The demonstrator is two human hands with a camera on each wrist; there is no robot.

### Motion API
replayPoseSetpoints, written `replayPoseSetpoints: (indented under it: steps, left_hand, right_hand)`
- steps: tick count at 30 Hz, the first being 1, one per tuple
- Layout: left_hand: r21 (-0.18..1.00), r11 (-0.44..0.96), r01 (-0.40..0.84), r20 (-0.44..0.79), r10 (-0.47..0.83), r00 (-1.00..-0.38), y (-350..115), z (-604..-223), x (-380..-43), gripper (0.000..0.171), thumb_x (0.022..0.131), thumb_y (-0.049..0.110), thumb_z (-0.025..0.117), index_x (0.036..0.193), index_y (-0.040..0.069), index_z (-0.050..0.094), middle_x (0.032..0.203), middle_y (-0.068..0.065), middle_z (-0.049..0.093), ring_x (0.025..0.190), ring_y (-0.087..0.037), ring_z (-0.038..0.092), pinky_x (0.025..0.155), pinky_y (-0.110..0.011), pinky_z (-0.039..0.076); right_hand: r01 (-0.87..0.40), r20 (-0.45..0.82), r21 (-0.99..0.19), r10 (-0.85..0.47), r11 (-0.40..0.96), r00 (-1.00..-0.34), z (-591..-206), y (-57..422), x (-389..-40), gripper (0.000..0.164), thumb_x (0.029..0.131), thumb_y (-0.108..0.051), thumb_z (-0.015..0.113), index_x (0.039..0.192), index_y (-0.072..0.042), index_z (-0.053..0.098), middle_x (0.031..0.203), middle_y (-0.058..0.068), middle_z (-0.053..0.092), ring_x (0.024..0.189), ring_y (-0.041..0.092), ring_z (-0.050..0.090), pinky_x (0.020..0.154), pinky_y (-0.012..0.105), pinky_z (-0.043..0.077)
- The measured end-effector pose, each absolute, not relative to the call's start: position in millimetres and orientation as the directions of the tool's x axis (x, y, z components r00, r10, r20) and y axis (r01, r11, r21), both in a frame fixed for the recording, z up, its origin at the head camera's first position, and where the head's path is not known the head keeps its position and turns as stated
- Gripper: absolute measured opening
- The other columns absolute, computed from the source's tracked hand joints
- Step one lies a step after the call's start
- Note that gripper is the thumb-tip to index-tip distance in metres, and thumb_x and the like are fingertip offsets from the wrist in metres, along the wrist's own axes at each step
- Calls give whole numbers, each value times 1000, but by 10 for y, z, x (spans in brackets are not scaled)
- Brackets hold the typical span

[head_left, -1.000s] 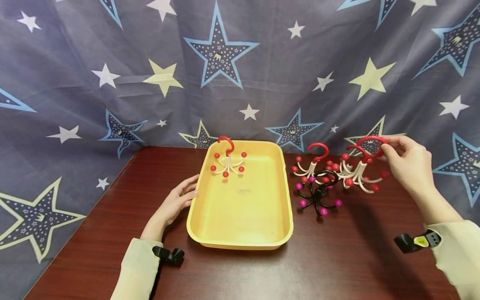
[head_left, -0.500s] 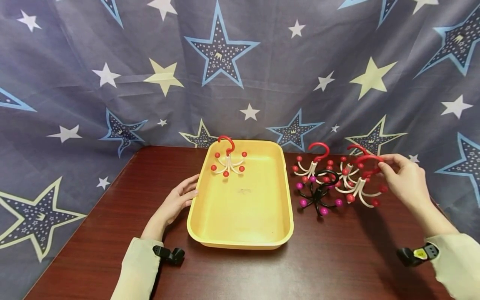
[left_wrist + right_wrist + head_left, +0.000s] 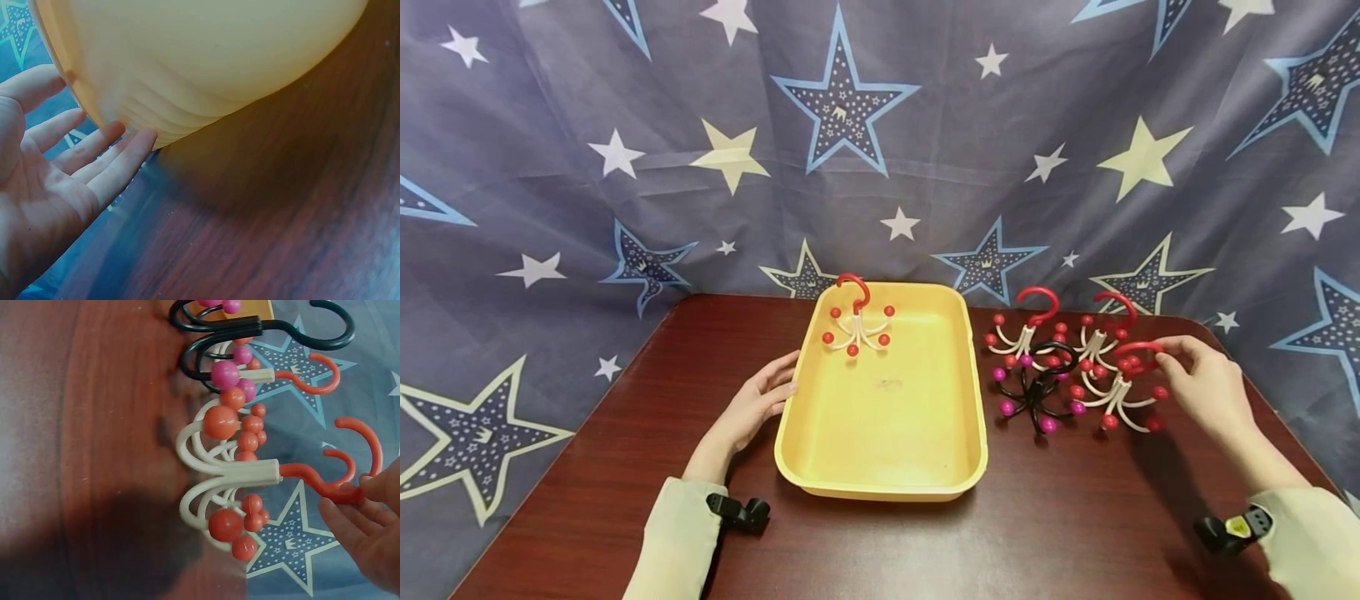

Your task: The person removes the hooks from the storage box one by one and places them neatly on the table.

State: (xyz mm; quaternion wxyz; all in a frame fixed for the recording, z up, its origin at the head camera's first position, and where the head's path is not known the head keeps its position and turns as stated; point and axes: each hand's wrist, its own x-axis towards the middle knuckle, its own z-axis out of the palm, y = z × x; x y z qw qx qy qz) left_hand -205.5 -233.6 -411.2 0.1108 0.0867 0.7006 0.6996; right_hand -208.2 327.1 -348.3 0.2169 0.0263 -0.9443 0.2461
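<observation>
My right hand (image 3: 1210,387) pinches the red hook of a white octopus hanger (image 3: 1122,388) with red ball tips, over the table's right side. In the right wrist view, thumb and fingers meet on the bend of that red hook (image 3: 306,476), with the curved arms hanging low over the wood. My left hand (image 3: 752,408) rests against the left wall of a yellow tray (image 3: 887,442). Its fingers (image 3: 119,165) lie nearly straight along the tray's outer side in the left wrist view. Another red-and-white hanger (image 3: 856,327) stands inside the tray, at its back left.
Left of the held hanger stands a black hanger (image 3: 1036,392) with magenta balls. Behind it are two more red-and-white hangers (image 3: 1026,338), close together beside the tray's right edge. A star-patterned curtain (image 3: 880,183) hangs behind the brown table (image 3: 1045,525).
My right hand has come down and slightly toward me with the red-and-white hanger, bringing it beside the black one. The left hand and the tray have stayed put.
</observation>
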Motion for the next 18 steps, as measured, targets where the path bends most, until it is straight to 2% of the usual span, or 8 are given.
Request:
replayPoseSetpoints:
  steps: [4,8,12,16,18]
  left_hand:
    - [1000,1,-15,-15,274,-961,-2390,-4235,-2111,57,94,13,50,144,10,24,141,-23,33,114,-25,52,82,-28,50]
    - [1000,0,-9,-8,273,-962,-2402,-4278,-2133,56,94,14,50,144,11,24,141,-22,34,112,-21,53,82,-27,50]
    - [1000,-10,-18,-15,276,-961,-2382,-4233,-2108,56,94,11,48,144,9,23,141,-23,33,114,-25,52,81,-28,50]
    - [1000,-9,-22,-19,283,-959,-2349,-4148,-2061,57,94,8,47,144,6,20,141,-27,30,116,-30,50,82,-29,50]
    - [1000,1,-25,-24,282,-959,-2333,-4110,-2039,57,94,8,47,144,5,20,141,-27,29,116,-31,49,83,-29,50]
  right_hand:
    - [-160,424,-452,53,878,-904,-3525,3284,-2071,20,89,-13,54,104,-4,62,88,19,65,56,-4,39,51,24,30]
    - [-175,428,-441,35,880,-903,-3496,3266,-2071,23,88,-9,52,108,-4,61,85,18,63,52,1,36,49,26,28]
    - [-190,443,-442,29,877,-896,-3387,3159,-2111,23,88,-9,49,107,-7,62,88,16,63,55,6,39,50,26,28]
    - [-220,470,-443,16,869,-883,-3254,2967,-2189,21,88,-10,49,102,-10,65,93,14,66,61,6,42,53,23,29]
    - [-246,479,-440,-6,863,-878,-3195,2850,-2233,21,88,-10,49,101,-10,65,90,13,67,57,6,43,52,23,30]
